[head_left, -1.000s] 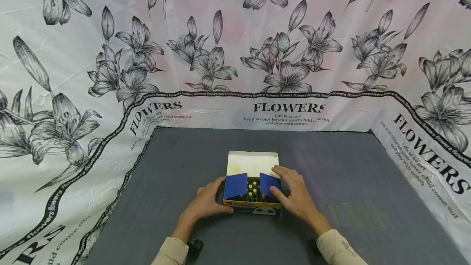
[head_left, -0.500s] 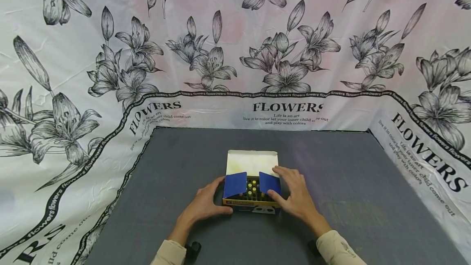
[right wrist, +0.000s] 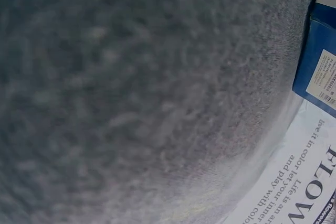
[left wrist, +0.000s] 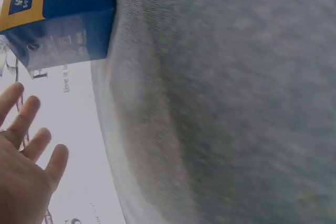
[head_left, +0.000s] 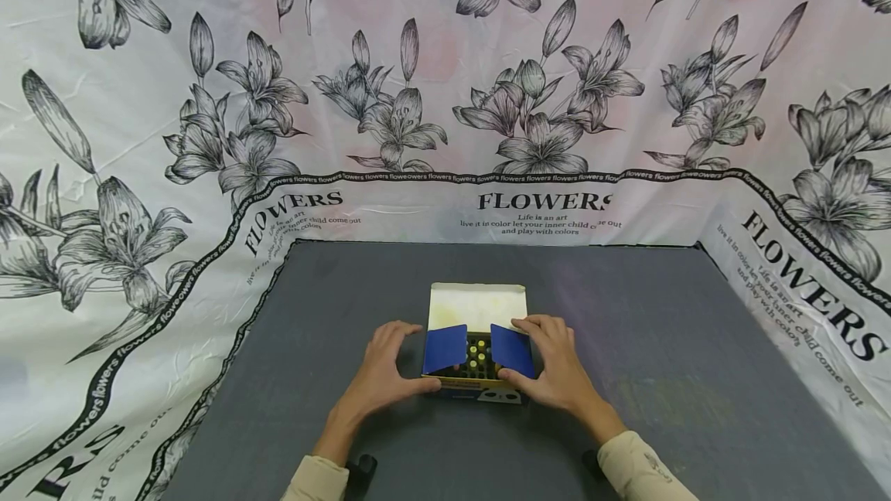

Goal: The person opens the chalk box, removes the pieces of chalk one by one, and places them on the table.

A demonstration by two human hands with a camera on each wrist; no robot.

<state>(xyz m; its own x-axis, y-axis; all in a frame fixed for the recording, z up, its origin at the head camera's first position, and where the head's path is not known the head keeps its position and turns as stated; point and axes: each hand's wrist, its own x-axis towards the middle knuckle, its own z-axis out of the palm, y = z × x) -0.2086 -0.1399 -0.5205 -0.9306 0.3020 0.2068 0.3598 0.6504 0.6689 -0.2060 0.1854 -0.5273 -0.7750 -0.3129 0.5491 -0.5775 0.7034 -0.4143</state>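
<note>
A blue and yellow cardboard box (head_left: 480,390) stands on the table with its pale lid (head_left: 477,306) raised at the back. Two blue side flaps (head_left: 445,349) lean over the opening. Between them show several small upright pieces (head_left: 477,354) with yellow-green tops, too small to name. My left hand (head_left: 379,369) is at the box's left side, thumb by the front corner and fingers spread off the wall; the left wrist view shows the fingers (left wrist: 31,119) apart from the box. My right hand (head_left: 557,362) spans the right flap (head_left: 513,350), thumb at its front and fingertips at its back.
The box stands on a grey cloth-covered table (head_left: 647,315). A white curtain (head_left: 431,122) printed with black flowers hangs behind and along both sides. In the right wrist view a printed label (right wrist: 323,77) shows on the box's side, and the right hand is out of that view.
My left fingers have lifted away from the box's left wall. My right thumb has slid toward the front inner corner of the right flap. The box has stayed nearly in place.
</note>
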